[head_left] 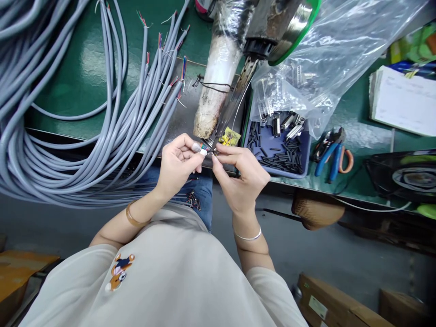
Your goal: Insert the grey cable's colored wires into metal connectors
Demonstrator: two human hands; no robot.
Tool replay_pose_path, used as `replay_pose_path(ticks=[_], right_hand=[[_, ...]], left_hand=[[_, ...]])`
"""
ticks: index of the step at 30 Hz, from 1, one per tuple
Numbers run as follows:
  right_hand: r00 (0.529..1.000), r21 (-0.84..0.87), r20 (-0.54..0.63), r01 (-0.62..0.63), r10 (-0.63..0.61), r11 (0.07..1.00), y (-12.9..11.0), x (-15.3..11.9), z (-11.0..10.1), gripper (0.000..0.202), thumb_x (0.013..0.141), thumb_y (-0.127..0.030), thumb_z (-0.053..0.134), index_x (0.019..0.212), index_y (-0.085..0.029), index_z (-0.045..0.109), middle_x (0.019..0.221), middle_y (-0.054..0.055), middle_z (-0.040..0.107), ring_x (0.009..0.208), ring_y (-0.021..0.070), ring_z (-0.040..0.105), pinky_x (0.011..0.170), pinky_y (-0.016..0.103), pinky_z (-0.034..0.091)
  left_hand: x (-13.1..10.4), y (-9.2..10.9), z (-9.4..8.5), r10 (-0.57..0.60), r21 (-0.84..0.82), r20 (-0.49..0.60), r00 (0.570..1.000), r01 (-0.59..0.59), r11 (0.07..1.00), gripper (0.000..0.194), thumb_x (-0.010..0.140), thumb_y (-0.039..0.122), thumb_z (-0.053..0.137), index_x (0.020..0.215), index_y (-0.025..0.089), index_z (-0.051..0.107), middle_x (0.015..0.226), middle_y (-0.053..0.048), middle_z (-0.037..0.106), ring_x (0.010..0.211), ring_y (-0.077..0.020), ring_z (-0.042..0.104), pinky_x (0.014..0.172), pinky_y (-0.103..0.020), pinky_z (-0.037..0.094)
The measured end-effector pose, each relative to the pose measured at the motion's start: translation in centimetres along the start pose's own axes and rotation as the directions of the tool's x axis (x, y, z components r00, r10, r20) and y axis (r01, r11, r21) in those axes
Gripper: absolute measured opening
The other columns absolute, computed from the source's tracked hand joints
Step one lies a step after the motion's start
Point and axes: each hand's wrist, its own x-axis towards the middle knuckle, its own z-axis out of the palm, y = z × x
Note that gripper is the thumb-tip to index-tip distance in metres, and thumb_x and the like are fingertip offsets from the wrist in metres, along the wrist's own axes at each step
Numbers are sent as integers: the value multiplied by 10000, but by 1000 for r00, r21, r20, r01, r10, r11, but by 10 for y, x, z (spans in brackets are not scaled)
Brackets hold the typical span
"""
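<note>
My left hand [179, 164] is closed in a pinch on the end of a grey cable, whose thin coloured wires [205, 146] show at the fingertips. Just to its right, my right hand [238, 170] pinches something small and dark, too small to make out, near those wires. The tip of a soldering iron [235, 97] comes down between the two hands. Left of it stands a white plastic-wrapped nozzle [218, 86]. A small yellow packet [230, 136] lies behind my right fingers.
Many grey cables [112, 154] with stripped ends spread over the left side. A blue tray [305, 154] holds black tubes and metal connectors under a plastic bag [327, 54]. Pliers [335, 159], a paper pad [403, 100] and a solder spool [294, 29] are also around.
</note>
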Motion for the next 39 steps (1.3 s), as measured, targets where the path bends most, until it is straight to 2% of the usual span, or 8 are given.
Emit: replay_pose_path(ticks=[7,12,18,21,25,29,34,39], right_hand=[[998,-33,55,-12,14,999,-1,-7,-4,159,897,-107,692,844,-241,626,979,27,806,876,176,784,764,316,640],[999,-20,43,17,-16,1000,3,-14,-7,162,886,-96,708,879,-238,631,981,33,810,876,172,792,737,286,643],[996,0,85,19,-19,1000,5,-19,-11,124,899,-124,707,913,-229,643,1118,68,810,907,193,808,769,296,667],[995,-13,92,46,-45,999,6,-20,-14,140,894,-117,718,930,-230,643,1060,53,819,874,184,808,716,269,652],[998,0,46,40,-40,999,6,-21,-14,139,904,-120,704,941,-229,626,922,24,802,805,162,788,669,256,624],[995,85,41,-98,95,992,5,-25,-11,82,942,-180,662,918,-230,602,850,-5,754,732,136,741,598,234,589],[962,214,91,-271,257,938,3,-29,-12,91,952,-222,659,906,-220,581,858,-8,739,736,122,724,638,227,608],[957,244,125,-286,262,927,4,-33,-15,96,947,-220,666,915,-219,576,890,5,752,786,134,738,675,246,611]], left_hand=[[-4,-4,-4,-76,35,21,997,75,997,302,704,180,809,708,173,508,686,55,640,418,-27,566,390,-123,439],[-9,-3,-4,-129,29,45,991,128,991,268,705,119,787,710,176,525,545,66,611,393,-55,571,387,-128,447],[-15,4,-7,-229,-19,88,969,231,973,270,716,168,804,714,177,535,494,63,599,364,-63,549,375,-143,440],[-16,8,-8,-281,-43,149,948,291,956,270,720,201,817,739,171,549,538,45,643,363,-64,554,380,-152,444],[-19,12,-10,-315,-11,236,919,327,945,233,770,244,803,833,155,597,649,-6,724,385,-66,575,405,-163,463],[-26,14,-11,-269,71,224,937,260,963,193,786,256,808,856,134,676,623,0,693,415,-54,551,420,-154,454],[-35,15,-11,-129,141,208,969,101,985,110,791,224,797,795,140,725,628,4,678,468,-61,546,444,-159,465],[-39,15,-12,19,232,240,971,-77,970,78,854,183,710,796,145,746,670,-7,701,510,-65,562,501,-168,475]])
